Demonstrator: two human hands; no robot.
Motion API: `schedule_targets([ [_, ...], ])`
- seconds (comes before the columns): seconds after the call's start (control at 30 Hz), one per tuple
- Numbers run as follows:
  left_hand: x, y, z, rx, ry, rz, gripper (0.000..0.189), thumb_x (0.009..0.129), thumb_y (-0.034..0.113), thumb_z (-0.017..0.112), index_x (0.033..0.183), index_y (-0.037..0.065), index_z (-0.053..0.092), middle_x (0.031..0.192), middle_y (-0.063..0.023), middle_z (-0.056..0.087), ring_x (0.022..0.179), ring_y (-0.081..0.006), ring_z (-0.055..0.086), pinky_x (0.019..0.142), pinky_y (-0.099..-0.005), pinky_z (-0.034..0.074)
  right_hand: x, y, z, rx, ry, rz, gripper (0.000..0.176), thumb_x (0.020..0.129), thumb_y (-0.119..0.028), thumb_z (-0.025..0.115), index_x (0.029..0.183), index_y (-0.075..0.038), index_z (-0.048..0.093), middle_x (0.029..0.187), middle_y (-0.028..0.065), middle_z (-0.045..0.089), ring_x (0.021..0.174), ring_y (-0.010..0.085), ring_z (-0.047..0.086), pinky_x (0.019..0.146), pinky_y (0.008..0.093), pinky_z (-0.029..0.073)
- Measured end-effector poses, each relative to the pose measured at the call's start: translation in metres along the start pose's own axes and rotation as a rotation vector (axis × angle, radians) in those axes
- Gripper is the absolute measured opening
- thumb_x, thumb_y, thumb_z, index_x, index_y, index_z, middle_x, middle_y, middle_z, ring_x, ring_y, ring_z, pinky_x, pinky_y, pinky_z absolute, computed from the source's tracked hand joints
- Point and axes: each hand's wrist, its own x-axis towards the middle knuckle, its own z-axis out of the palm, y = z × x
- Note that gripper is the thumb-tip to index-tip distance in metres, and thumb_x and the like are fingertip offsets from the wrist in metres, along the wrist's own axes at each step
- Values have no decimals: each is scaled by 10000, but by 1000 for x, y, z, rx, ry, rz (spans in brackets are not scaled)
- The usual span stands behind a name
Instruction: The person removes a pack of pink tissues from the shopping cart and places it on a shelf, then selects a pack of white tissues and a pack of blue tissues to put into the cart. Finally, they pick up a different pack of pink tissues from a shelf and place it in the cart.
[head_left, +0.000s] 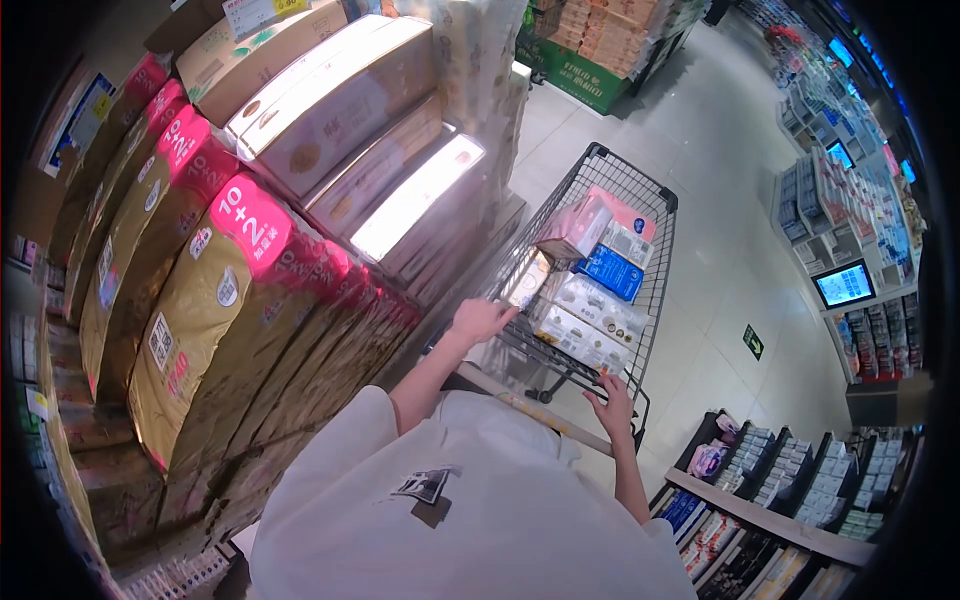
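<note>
A black wire shopping cart [655,290] stands in front of me, its bar handle [540,408] close to my waist. My left hand [482,322] is closed at the basket's near left corner, fingertips over the rim. At the near right corner is my right hand [612,402], thumb and fingers apart, right by the rim. Inside the cart lie white tissue packs [592,322], a blue pack [610,271], a pink box [575,228], a flat pink pack [628,212] and a pale yellowish pack [530,280] against the left side.
Stacked gold packs with pink tops [200,310] and white cartons [340,110] rise close on the left. A low shelf of small boxes [790,470] is at the lower right. Tiled floor [715,250] runs ahead, with a green-based display [580,75] beyond and shelves with screens [845,284] to the right.
</note>
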Motion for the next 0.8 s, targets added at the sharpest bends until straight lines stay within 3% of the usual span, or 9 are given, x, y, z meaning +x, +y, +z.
schedule_targets([
  [0.13,1,-2,1,-4,8,-15,594,1008,592,426,894,119,767,752,-213,701,766,-403,703,714,-508,555,1,2,3,-45,16,-38,393,803,-390,814,1062,-133,669,1129,38,645,1068,261,642,797,391,547],
  [0.3,-1,-1,4,-13,18,2,589,1008,590,430,896,120,768,743,-205,702,755,-397,704,707,-505,554,-1,4,3,-32,13,-22,400,793,-345,834,1072,-106,675,1146,49,652,1053,264,659,832,384,552],
  [0.4,-2,-1,1,-10,-92,-39,553,1006,581,421,1083,162,773,837,-227,716,846,-414,697,781,-505,549,-1,6,4,-29,8,-16,397,788,-322,845,1068,-94,678,1146,51,656,1039,258,670,845,379,557],
  [0.8,-8,1,-4,-23,-93,-28,551,1009,576,428,1061,149,773,841,-235,715,843,-427,697,782,-504,554,-6,2,4,-31,-8,-4,390,794,-347,832,1058,-107,673,1131,41,652,1064,257,654,819,385,548],
])
